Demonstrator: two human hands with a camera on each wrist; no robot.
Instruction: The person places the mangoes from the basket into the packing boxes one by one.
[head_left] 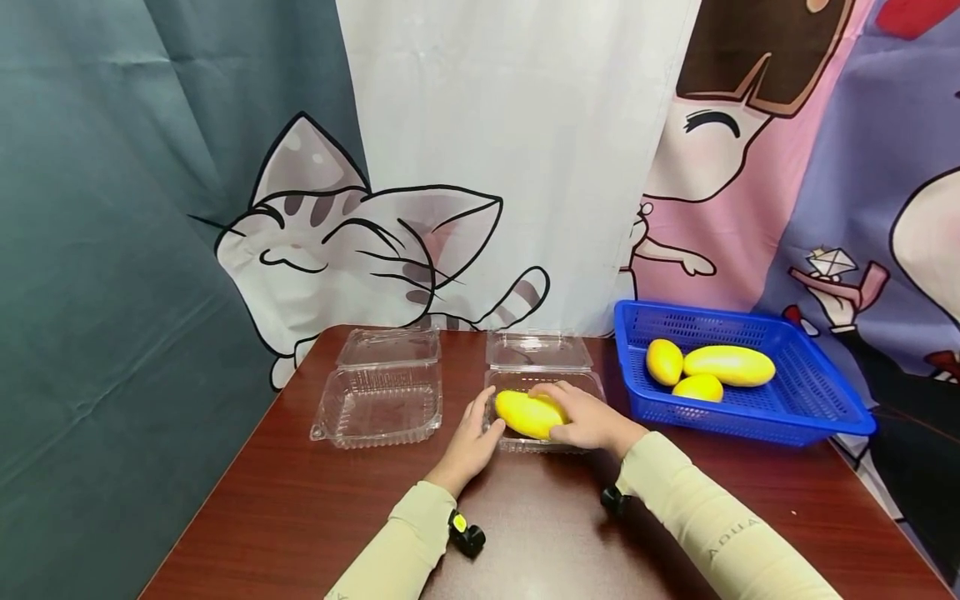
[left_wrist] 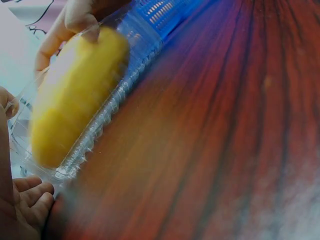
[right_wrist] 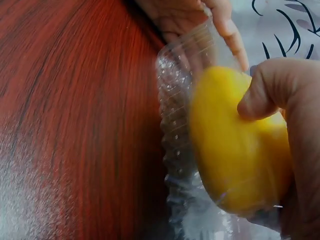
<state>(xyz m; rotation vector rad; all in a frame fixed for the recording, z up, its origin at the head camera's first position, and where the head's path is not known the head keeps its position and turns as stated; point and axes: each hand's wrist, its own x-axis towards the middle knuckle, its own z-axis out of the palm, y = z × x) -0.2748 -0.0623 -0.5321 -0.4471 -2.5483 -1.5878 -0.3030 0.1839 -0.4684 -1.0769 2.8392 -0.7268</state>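
Note:
A long yellow mango (head_left: 528, 414) lies tilted within the right-hand clear plastic clamshell box (head_left: 592, 382), whose lid is folded back. My right hand (head_left: 588, 419) grips the mango from the right, and the thumb (right_wrist: 260, 95) presses on its skin in the right wrist view. At the box's left side rests my left hand (head_left: 471, 446), its fingers extended along the plastic wall. The left wrist view has the mango (left_wrist: 75, 100) behind the box's ribbed clear edge. Whether the mango bears on the box's floor is hidden.
A second clear clamshell box (head_left: 382, 412) stands on the left of the brown table (head_left: 517, 517), its lid back. On the right, a blue slotted basket (head_left: 750, 425) holds several yellow fruits (head_left: 727, 365). A printed cartoon curtain (head_left: 487, 100) hangs behind the table.

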